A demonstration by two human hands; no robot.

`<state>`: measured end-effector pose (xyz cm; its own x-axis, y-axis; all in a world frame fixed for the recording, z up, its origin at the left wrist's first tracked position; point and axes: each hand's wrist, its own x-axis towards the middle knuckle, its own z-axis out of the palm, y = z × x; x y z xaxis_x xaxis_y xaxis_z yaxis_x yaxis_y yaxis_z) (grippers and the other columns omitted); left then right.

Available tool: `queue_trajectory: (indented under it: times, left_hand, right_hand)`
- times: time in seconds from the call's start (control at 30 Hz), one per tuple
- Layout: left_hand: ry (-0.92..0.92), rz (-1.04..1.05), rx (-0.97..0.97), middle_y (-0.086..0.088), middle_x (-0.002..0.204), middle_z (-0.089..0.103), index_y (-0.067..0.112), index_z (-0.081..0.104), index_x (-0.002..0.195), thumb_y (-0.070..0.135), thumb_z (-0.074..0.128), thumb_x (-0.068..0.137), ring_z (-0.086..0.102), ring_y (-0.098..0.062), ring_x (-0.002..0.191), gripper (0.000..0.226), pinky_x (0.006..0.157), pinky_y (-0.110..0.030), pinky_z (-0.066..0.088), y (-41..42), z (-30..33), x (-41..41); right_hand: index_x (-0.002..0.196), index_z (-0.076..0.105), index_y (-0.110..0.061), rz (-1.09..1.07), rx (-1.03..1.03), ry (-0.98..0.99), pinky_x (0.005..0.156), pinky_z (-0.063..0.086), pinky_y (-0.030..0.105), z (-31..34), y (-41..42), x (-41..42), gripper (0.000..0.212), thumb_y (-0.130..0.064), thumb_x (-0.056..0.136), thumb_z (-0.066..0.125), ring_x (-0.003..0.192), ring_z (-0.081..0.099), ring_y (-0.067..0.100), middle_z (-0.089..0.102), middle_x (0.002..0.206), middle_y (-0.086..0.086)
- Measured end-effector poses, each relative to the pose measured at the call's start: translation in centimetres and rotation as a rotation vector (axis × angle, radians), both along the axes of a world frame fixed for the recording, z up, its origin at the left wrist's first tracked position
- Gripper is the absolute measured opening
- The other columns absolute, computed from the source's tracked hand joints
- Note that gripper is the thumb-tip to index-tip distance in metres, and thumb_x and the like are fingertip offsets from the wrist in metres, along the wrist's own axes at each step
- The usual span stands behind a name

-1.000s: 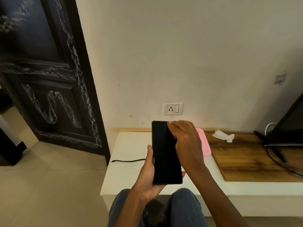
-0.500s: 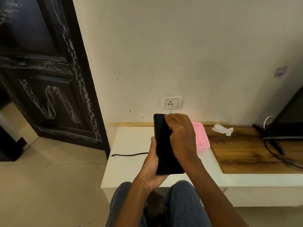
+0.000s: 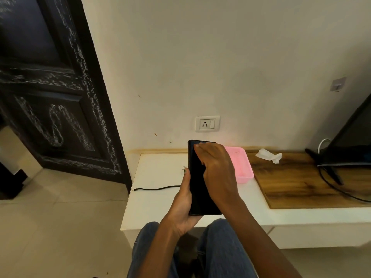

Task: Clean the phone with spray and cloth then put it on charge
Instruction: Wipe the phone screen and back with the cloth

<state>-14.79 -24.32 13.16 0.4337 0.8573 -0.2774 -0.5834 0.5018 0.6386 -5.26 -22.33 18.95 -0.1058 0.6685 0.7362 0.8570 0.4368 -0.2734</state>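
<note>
You sit facing a pale wall with a socket (image 3: 207, 124) low on it, a dark carved door (image 3: 50, 93) to the left, and a low white shelf (image 3: 160, 205) running along the wall in front of your knees. Your left hand (image 3: 183, 205) is clamped around the phone (image 3: 197, 183), thumb along its left edge, holding it upright above the shelf's front edge with the dark screen toward you. Your right hand (image 3: 217, 167) lies flat over the upper right part of the screen, fingers together and pressed against the glass; whether there is a cloth under the palm cannot be told, since none shows past the hand. No spray bottle is visible anywhere. A crumpled white wipe (image 3: 269, 155) lies on the wooden board (image 3: 301, 181) near the shelf's back edge, well apart from you, and a pink tray (image 3: 244, 167) sits just behind your right hand. A black cable (image 3: 156, 189) trails across the shelf's left part, its loose end at the left edge; its other end is hidden behind your left hand, and nothing is plugged into the socket. You seem to be in the wiping stage. Charging is all still ahead: the phone has no cable in it, as far as the visible edges show, and the socket stands bare.
</note>
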Motion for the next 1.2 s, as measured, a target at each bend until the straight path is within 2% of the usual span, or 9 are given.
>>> queue_trajectory:
  times: [0.13, 0.3, 0.43, 0.57, 0.73, 0.8, 0.9, 1.03, 1.2]
  left_hand:
    - [-0.002, 0.008, 0.015, -0.011, 0.116, 0.070, 0.027, 0.070, 0.112, 0.061, 0.044, 0.080, 0.066, -0.027, 0.107, 0.053, 0.081, -0.037, 0.057, -0.5, -0.1, -0.2]
    - [0.062, -0.038, 0.012, -0.012, 0.117, 0.069, 0.023, 0.061, 0.123, 0.062, 0.043, 0.081, 0.067, -0.026, 0.106, 0.060, 0.077, -0.035, 0.058, -0.4, 0.3, 0.7]
    - [0.016, -0.055, 0.027, -0.011, 0.116, 0.070, 0.025, 0.061, 0.122, 0.063, 0.042, 0.080, 0.067, -0.027, 0.106, 0.059, 0.075, -0.034, 0.058, -0.3, 0.2, 0.6]
    - [0.018, -0.078, 0.006, -0.014, 0.112, 0.071, 0.024, 0.059, 0.122, 0.061, 0.045, 0.076, 0.069, -0.030, 0.100, 0.061, 0.070, -0.039, 0.059, -0.6, 0.2, 0.6]
    - [0.061, -0.067, 0.018, -0.010, 0.110, 0.072, 0.026, 0.062, 0.118, 0.063, 0.043, 0.076, 0.069, -0.025, 0.100, 0.059, 0.071, -0.034, 0.059, -0.3, 0.6, 1.2]
    - [0.050, -0.047, 0.015, -0.009, 0.112, 0.072, 0.027, 0.062, 0.119, 0.064, 0.042, 0.077, 0.069, -0.025, 0.102, 0.059, 0.073, -0.034, 0.059, -0.2, 0.5, 0.9]
    - [0.047, -0.043, 0.002, -0.010, 0.108, 0.073, 0.026, 0.061, 0.118, 0.063, 0.043, 0.076, 0.070, -0.026, 0.098, 0.059, 0.068, -0.034, 0.059, -0.4, 0.2, 0.5]
    - [0.098, -0.066, 0.017, -0.008, 0.105, 0.074, 0.025, 0.060, 0.119, 0.063, 0.044, 0.075, 0.071, -0.024, 0.095, 0.061, 0.067, -0.033, 0.059, -0.7, 0.4, 1.1]
    - [0.083, -0.026, 0.007, -0.008, 0.110, 0.072, 0.026, 0.059, 0.122, 0.063, 0.043, 0.076, 0.070, -0.024, 0.100, 0.061, 0.072, -0.034, 0.059, -0.5, 0.3, 0.4]
  right_hand:
    - [0.105, 0.069, -0.001, -0.006, -0.051, -0.071, 0.085, 0.051, 0.038, -1.0, -0.6, 1.1, 0.031, -0.011, 0.076, 0.061, 0.098, 0.065, 0.033, 0.071, 0.103, 0.013]
    - [0.106, 0.067, 0.001, -0.091, -0.078, -0.023, 0.084, 0.050, 0.037, -0.1, 0.4, 1.1, 0.035, 0.003, 0.071, 0.072, 0.102, 0.060, 0.035, 0.070, 0.103, 0.012]
    - [0.106, 0.068, -0.001, -0.014, -0.055, -0.062, 0.085, 0.049, 0.033, -0.3, 0.0, 0.8, 0.034, 0.000, 0.073, 0.063, 0.102, 0.061, 0.031, 0.069, 0.104, 0.010]
    - [0.106, 0.068, -0.001, 0.024, -0.083, -0.102, 0.085, 0.050, 0.038, -0.8, 0.1, 2.4, 0.037, 0.006, 0.071, 0.073, 0.101, 0.062, 0.034, 0.070, 0.104, 0.012]
    - [0.106, 0.067, 0.002, -0.019, -0.044, -0.026, 0.085, 0.050, 0.036, 0.2, 0.4, 1.3, 0.032, -0.003, 0.075, 0.056, 0.100, 0.062, 0.033, 0.069, 0.102, 0.013]
    - [0.106, 0.067, 0.000, 0.020, -0.045, -0.066, 0.086, 0.049, 0.033, -0.4, 0.0, 0.9, 0.032, -0.003, 0.074, 0.061, 0.098, 0.063, 0.031, 0.070, 0.102, 0.012]
    - [0.107, 0.068, -0.001, 0.040, -0.088, -0.088, 0.084, 0.052, 0.038, -1.0, 0.0, 1.8, 0.036, 0.003, 0.072, 0.072, 0.099, 0.062, 0.032, 0.070, 0.104, 0.011]
    - [0.107, 0.067, 0.001, -0.046, -0.078, -0.017, 0.082, 0.051, 0.038, 0.0, 0.6, 1.5, 0.032, 0.001, 0.076, 0.058, 0.101, 0.060, 0.034, 0.069, 0.104, 0.013]
    - [0.106, 0.068, 0.000, 0.006, -0.091, -0.108, 0.081, 0.051, 0.034, -0.4, 0.0, 0.7, 0.035, -0.003, 0.072, 0.060, 0.096, 0.062, 0.031, 0.070, 0.101, 0.010]
